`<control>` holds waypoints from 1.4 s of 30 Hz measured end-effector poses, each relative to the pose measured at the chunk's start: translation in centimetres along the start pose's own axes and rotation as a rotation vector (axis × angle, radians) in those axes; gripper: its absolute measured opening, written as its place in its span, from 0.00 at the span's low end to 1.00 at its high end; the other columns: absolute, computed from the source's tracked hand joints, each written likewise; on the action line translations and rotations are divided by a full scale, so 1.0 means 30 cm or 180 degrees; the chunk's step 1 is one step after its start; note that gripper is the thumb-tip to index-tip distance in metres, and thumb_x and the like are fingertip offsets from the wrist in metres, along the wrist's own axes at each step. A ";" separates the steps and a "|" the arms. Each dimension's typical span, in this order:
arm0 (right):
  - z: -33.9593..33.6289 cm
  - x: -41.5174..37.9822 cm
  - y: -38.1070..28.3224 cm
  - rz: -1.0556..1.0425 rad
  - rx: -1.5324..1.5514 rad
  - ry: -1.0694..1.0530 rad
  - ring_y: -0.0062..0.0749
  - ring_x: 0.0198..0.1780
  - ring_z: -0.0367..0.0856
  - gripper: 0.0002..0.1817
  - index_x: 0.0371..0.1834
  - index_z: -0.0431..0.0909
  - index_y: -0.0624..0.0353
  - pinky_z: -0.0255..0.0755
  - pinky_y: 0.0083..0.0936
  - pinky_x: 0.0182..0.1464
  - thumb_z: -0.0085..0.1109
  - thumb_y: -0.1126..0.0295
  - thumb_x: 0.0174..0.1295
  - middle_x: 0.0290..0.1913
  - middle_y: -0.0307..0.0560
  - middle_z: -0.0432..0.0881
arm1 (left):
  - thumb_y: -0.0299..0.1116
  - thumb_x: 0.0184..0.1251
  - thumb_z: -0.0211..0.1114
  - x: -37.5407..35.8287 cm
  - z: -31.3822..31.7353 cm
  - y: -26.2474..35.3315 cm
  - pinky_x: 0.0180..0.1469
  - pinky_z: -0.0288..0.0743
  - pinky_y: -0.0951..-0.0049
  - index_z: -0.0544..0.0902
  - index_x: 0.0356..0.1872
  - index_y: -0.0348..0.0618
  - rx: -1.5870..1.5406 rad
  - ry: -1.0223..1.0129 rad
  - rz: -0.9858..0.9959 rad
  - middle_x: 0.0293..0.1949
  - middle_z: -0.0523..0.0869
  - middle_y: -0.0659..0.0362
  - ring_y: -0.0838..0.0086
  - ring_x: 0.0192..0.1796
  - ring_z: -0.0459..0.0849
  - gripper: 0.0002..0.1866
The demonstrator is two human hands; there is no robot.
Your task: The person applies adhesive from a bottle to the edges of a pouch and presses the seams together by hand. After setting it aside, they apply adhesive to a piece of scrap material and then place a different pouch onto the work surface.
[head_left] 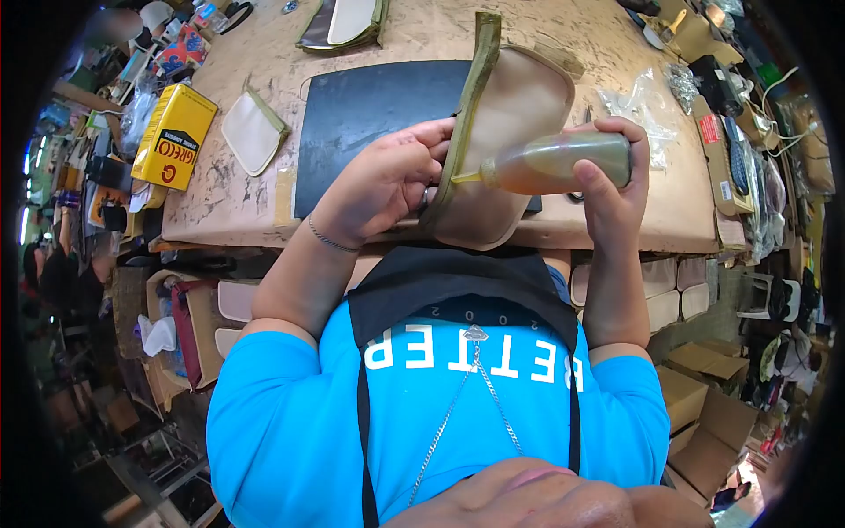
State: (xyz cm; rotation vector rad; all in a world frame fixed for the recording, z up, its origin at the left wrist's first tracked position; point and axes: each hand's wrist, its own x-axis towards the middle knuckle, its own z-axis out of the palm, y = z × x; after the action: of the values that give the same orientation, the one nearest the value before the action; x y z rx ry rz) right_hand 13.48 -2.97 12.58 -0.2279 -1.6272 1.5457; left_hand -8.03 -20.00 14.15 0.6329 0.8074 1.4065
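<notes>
My left hand (383, 180) is closed on a beige panel (519, 106) edged with an olive-green strip (475, 88), holding it up on edge above the table. Wrapped around a clear squeeze bottle (554, 165) of amber liquid, my right hand (620, 172) tips it sideways. The bottle's thin yellow nozzle points left, its tip at the inner side of the green strip. Whether liquid is coming out cannot be made out. Beneath the panel lies a black mat (378, 106). Part of my left fingers is hidden behind the strip.
On the worn table (264, 53) are a yellow adhesive tin (176, 136), a small beige green-edged piece (251, 132) and another green-edged piece (352, 22) at the back. Clear plastic (642, 110) lies to the right. Cardboard boxes (713, 387) stand below at right.
</notes>
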 end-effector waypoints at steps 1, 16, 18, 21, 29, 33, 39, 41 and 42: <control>0.000 -0.002 0.001 0.0000 -0.0005 -0.0017 0.31 0.53 0.83 0.27 0.58 0.69 0.57 0.77 0.28 0.58 0.74 0.72 0.60 0.49 0.50 0.83 | 0.22 0.63 0.43 -0.001 0.004 0.000 0.64 0.80 0.65 0.56 0.76 0.26 -0.0084 0.0002 0.0001 0.69 0.73 0.44 0.65 0.64 0.82 0.36; 0.028 -0.060 -0.015 -0.0184 -0.0311 -0.0288 0.30 0.53 0.82 0.29 0.58 0.69 0.57 0.76 0.27 0.57 0.76 0.75 0.56 0.50 0.50 0.82 | 0.29 0.71 0.44 0.009 0.010 -0.028 0.55 0.82 0.78 0.56 0.77 0.30 -0.0476 0.0234 0.0346 0.64 0.79 0.51 0.75 0.56 0.84 0.32; 0.029 -0.064 -0.018 -0.0272 -0.0407 -0.0412 0.30 0.53 0.82 0.29 0.57 0.69 0.57 0.76 0.27 0.57 0.76 0.75 0.55 0.51 0.50 0.82 | 0.29 0.72 0.45 0.006 0.002 -0.027 0.50 0.83 0.80 0.58 0.76 0.31 -0.0590 0.0128 0.0370 0.60 0.81 0.53 0.78 0.52 0.85 0.31; 0.044 -0.071 -0.031 -0.0274 -0.0284 -0.0373 0.30 0.53 0.82 0.30 0.57 0.70 0.57 0.76 0.27 0.57 0.77 0.75 0.54 0.51 0.50 0.82 | 0.29 0.72 0.47 0.002 0.004 -0.025 0.44 0.83 0.83 0.61 0.75 0.32 -0.0728 0.0173 0.0366 0.54 0.83 0.56 0.81 0.47 0.86 0.30; 0.012 -0.021 -0.064 -0.0587 -0.0630 -0.0773 0.33 0.55 0.82 0.32 0.59 0.70 0.58 0.76 0.29 0.57 0.79 0.71 0.54 0.52 0.51 0.82 | 0.36 0.75 0.49 0.020 -0.069 -0.041 0.59 0.79 0.66 0.72 0.67 0.36 -0.0832 0.0076 0.0344 0.58 0.83 0.55 0.70 0.55 0.84 0.24; -0.025 0.081 -0.140 -0.0918 0.0234 0.0101 0.37 0.56 0.82 0.32 0.63 0.68 0.61 0.78 0.32 0.58 0.75 0.69 0.58 0.53 0.55 0.82 | 0.44 0.76 0.52 0.030 -0.148 -0.093 0.55 0.76 0.67 0.79 0.58 0.40 -0.0404 -0.0075 0.0375 0.55 0.84 0.55 0.68 0.54 0.83 0.21; -0.091 0.208 -0.247 -0.1021 -0.0359 0.0447 0.45 0.60 0.80 0.33 0.70 0.64 0.68 0.76 0.37 0.65 0.65 0.64 0.67 0.58 0.67 0.78 | 0.43 0.74 0.58 0.021 -0.201 -0.111 0.51 0.74 0.74 0.80 0.53 0.38 0.0173 0.0043 0.0512 0.46 0.84 0.59 0.75 0.50 0.81 0.18; -0.095 0.240 -0.252 -0.0979 -0.0586 0.0273 0.44 0.59 0.81 0.32 0.70 0.65 0.71 0.76 0.36 0.64 0.65 0.66 0.67 0.57 0.66 0.79 | 0.40 0.74 0.59 0.025 -0.223 -0.093 0.50 0.72 0.76 0.80 0.52 0.37 0.0329 -0.0108 0.0467 0.44 0.83 0.61 0.77 0.47 0.79 0.17; -0.092 0.254 -0.249 -0.0924 -0.0602 0.0156 0.43 0.58 0.82 0.32 0.69 0.66 0.71 0.77 0.35 0.63 0.65 0.66 0.66 0.56 0.64 0.80 | 0.39 0.74 0.60 0.027 -0.231 -0.087 0.49 0.72 0.77 0.81 0.52 0.37 0.0407 -0.0176 0.0448 0.44 0.82 0.61 0.79 0.46 0.79 0.16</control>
State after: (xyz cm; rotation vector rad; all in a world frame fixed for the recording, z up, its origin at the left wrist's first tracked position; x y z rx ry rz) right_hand 13.71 2.36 22.21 -0.1226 -1.6859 1.1616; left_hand -12.03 -19.96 7.87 0.8374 0.8265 1.4659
